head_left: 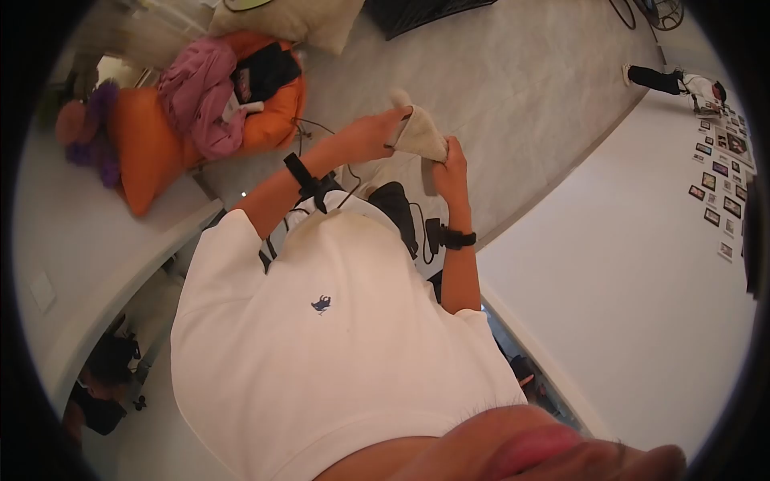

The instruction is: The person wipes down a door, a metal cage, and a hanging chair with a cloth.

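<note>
A small beige cloth piece, folded to a rough triangle, is stretched between my two hands above the floor. My left hand is closed on its left edge, near a thin dark rim. At the lower right corner, my right hand pinches the cloth between thumb and fingers. A pale, blurred round bit shows just above my left fingers; what it is I cannot make out. Black straps with small devices and cables circle both wrists.
An orange cushion seat at the upper left bears a pink garment and dark cloth. A beige cushion lies behind. Dark cables hang near my waist. Another person is at the far upper right, beside a wall with framed pictures.
</note>
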Demonstrator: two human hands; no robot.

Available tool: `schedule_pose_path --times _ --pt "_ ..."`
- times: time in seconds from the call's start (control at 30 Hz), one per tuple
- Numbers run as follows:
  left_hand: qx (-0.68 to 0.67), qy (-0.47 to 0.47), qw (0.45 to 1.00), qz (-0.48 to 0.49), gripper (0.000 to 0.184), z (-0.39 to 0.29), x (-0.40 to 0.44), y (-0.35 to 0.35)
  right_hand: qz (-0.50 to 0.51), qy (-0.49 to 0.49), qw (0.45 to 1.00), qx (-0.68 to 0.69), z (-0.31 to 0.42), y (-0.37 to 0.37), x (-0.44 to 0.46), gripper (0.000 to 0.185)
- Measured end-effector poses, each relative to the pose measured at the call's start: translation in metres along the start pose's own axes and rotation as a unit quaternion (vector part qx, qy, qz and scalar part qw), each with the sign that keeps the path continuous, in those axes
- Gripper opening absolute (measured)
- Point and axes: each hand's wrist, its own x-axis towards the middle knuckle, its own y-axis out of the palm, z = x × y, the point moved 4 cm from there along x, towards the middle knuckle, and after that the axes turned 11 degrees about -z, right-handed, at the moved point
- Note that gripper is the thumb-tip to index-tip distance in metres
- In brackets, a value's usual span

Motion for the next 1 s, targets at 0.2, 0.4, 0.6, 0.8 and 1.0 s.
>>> schedule_pose_path --times 0.2,0.4,0.6,0.8,1.0 --pt "0.173 -0.036 0.983 0.059 0.072 0.019 0.121 0.019 -0.052 -0.081 0.993 -0.073 -0.053 -0.04 0.115 0.02" --pt "-0.014 -0.162 0.972 0.171 0.062 0.005 0.266 0.048 -0.002 -0.003 1.0 -0.008 -0.09 -0.09 0.258 0.024" --pt "-0.163 -0.074 0.981 -0.078 0.065 0.027 0.403 0.06 0.025 -0.163 0.986 0.016 -0.097 -0.068 0.397 0.042" --pt "-0.037 0.01 0.957 -0.287 0.051 0.099 0.493 -0.013 0.13 -0.17 0.973 0.085 -0.095 -0.001 0.511 0.039" --pt "0.305 -0.057 0.886 -0.344 0.044 0.145 0.628 -0.087 0.265 -0.146 0.951 -0.07 -0.137 0.033 0.63 0.028"
